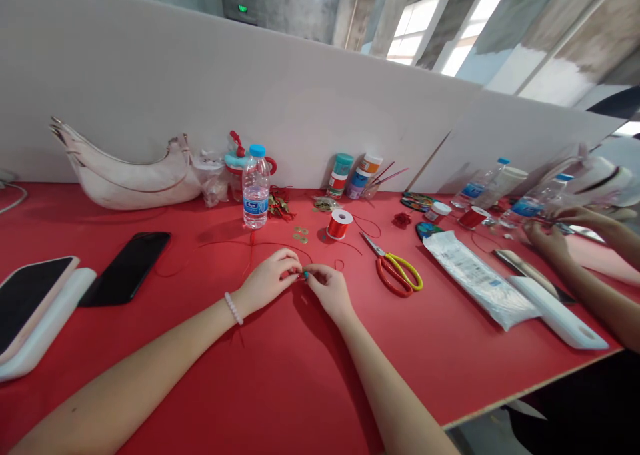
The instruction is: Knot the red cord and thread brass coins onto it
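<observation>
My left hand, with a beaded bracelet at the wrist, is pinched closed on a thin red cord at the middle of the table. Fingertip to fingertip with it, my right hand is also closed in a pinch on the cord. A tiny teal spot shows at the right fingertips; whether it is a bead or something else I cannot tell. Beyond the hands lie several brass-coloured coins and a spool of red cord. Scissors with red and yellow handles lie to the right.
A water bottle stands behind my left hand. A phone and a white bag are at left. Stacked jars stand by the white partition. At right lie a plastic packet and another person's hands.
</observation>
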`<state>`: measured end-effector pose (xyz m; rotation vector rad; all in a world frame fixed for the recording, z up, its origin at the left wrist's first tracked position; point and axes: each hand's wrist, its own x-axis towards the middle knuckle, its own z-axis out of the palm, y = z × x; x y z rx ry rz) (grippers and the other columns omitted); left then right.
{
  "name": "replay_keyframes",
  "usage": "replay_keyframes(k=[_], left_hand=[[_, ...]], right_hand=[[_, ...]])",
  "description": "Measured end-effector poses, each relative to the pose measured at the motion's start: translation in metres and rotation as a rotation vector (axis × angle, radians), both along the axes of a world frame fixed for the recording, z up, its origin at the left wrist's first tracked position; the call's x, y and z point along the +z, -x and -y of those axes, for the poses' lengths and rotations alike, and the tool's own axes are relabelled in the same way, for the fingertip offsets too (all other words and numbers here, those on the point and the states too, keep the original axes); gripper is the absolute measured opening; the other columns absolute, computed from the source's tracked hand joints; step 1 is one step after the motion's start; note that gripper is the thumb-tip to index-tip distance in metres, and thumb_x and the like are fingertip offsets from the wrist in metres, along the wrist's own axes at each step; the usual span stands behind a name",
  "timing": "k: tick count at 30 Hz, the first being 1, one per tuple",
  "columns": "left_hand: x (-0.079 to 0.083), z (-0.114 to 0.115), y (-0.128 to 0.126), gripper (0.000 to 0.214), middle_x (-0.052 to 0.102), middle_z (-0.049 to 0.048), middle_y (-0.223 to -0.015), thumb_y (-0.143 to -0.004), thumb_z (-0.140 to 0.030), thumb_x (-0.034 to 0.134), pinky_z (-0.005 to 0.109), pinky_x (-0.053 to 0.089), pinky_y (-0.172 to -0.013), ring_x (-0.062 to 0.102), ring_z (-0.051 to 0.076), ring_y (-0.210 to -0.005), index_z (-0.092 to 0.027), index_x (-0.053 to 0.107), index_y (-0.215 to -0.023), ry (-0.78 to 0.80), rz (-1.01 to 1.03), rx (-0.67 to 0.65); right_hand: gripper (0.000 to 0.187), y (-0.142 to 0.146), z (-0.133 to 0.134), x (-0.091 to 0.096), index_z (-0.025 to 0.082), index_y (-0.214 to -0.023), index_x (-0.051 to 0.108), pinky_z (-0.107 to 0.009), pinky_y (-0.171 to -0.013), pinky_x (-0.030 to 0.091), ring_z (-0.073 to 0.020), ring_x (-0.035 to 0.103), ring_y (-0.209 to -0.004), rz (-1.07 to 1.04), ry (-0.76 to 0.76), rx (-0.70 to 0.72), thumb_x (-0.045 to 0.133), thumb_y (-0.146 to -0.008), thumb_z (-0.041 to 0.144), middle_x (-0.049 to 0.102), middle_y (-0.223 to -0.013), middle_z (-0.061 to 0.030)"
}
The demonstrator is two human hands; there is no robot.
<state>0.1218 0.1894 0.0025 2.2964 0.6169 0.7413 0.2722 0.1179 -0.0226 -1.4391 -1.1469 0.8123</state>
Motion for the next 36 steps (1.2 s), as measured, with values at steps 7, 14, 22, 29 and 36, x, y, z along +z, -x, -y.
replay_keyframes(k=[7,14,22,29,36], left_hand=[[-0.004,-0.003,0.002,0.009,0.055,0.0023,-0.097,-0.086,-0.020,0.050,0.028,0.047,-0.080,0.057,0.014,-0.086,-0.019,0.059,-0.085,-0.118,-0.042,0.060],[0.000,-0.001,0.001,0.012,0.057,0.0033,-0.100,-0.089,-0.019,0.045,0.027,0.048,-0.076,0.058,0.013,-0.084,-0.018,0.057,-0.087,-0.241,-0.127,0.091],[0.023,0.009,0.004,0.016,0.050,0.0072,-0.116,-0.091,-0.022,0.041,0.030,0.048,-0.074,0.058,0.015,-0.081,-0.016,0.055,-0.087,-0.393,-0.273,0.005],[0.034,0.022,0.007,0.021,0.051,0.0055,-0.113,-0.093,-0.026,0.038,0.025,0.046,-0.066,0.056,0.011,-0.073,-0.016,0.056,-0.086,-0.390,-0.323,-0.043],[0.047,0.039,0.007,0.018,0.052,0.0050,-0.114,-0.091,-0.024,0.042,0.026,0.045,-0.066,0.057,0.011,-0.073,-0.016,0.055,-0.082,-0.338,-0.347,-0.130]], right_hand=[[0.020,0.000,-0.002,-0.004,0.018,-0.081,0.068,-0.027,-0.066,0.048,-0.0159,0.062,-0.068,0.027,-0.002,-0.038,0.053,-0.070,0.026,0.070,-0.076,-0.0039],[0.021,-0.001,-0.002,-0.002,0.018,-0.082,0.067,-0.028,-0.068,0.048,-0.0159,0.062,-0.070,0.072,-0.014,-0.047,0.051,-0.069,0.024,0.070,-0.079,-0.0040],[0.019,0.001,0.000,0.003,0.018,-0.080,0.065,-0.027,-0.066,0.047,-0.0154,0.060,-0.069,0.121,-0.039,-0.015,0.049,-0.070,0.023,0.068,-0.078,-0.0036],[0.019,0.002,0.000,0.004,0.018,-0.081,0.066,-0.026,-0.063,0.046,-0.0147,0.060,-0.067,0.081,-0.030,-0.006,0.051,-0.070,0.024,0.067,-0.076,-0.0028],[0.014,0.001,0.003,0.007,0.017,-0.075,0.065,-0.026,-0.064,0.047,-0.0154,0.060,-0.069,0.035,-0.057,0.013,0.053,-0.068,0.020,0.067,-0.073,-0.0020]])
